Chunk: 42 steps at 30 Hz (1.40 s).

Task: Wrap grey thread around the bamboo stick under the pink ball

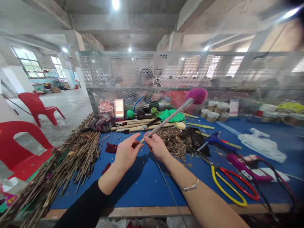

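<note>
A long stick wrapped in silvery grey, with a rounded purple head at its far end, slants up to the right. Its near, bare end lies in the closed fingers of my left hand. Just beside it, my right hand pinches the stick where the grey wrapping begins. A thin grey strand runs from below my right hand down past the table's front edge. Behind my hands lie several pale sticks and a green cloth.
Dry twigs are heaped at the left. Brown crumbs lie behind my right hand. At right are scissors with red and yellow handles, a purple tool with cables and a plastic bag. A perforated metal screen stands behind.
</note>
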Available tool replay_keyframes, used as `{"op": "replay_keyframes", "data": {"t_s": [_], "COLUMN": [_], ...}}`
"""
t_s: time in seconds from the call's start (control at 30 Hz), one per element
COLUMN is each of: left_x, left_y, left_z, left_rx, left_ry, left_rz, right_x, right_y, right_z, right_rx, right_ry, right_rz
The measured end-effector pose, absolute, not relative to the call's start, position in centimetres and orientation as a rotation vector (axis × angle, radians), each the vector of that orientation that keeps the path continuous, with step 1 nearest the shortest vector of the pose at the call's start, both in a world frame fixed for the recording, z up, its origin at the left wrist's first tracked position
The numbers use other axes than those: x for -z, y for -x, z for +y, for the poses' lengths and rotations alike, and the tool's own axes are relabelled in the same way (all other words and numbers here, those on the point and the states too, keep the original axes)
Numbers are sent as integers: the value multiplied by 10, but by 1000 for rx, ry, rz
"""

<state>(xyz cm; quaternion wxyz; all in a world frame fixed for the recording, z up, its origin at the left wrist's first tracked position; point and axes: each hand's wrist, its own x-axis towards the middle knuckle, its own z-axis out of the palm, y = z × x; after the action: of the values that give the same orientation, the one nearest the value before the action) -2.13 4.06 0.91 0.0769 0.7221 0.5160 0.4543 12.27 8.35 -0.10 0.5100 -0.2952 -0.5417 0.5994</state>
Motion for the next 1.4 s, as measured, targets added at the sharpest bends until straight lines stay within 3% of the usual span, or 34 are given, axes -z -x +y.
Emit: {"op": "replay_keyframes", "data": {"t_s": [0.23,0.4,0.57,0.83,1.07,1.4], "left_x": [-15,-9,-7,-13,-3,-10], "left_y": [29,28,28,27,20,26], "left_z": [42,46,45,41,44,45], "left_rx": [-1310,-1346,-1410,-1185,-1292,-1228], "left_ry": [-2192,-2330,-2097,-1969,-2171,-1793], "left_rz": [1707,1515,1459,1345,1537,1395], "right_x": [-2,1,-2,-7,3,1], "right_y": [-122,-121,-124,-124,-121,-124], "right_z": [80,83,80,76,84,82], "right_rx": [-1466,-1426,-1401,-1442,-1431,-1471], "right_ry": [672,719,691,736,815,710], "right_rz": [-1327,-1295,-1304,-1288,-1244,-1326]}}
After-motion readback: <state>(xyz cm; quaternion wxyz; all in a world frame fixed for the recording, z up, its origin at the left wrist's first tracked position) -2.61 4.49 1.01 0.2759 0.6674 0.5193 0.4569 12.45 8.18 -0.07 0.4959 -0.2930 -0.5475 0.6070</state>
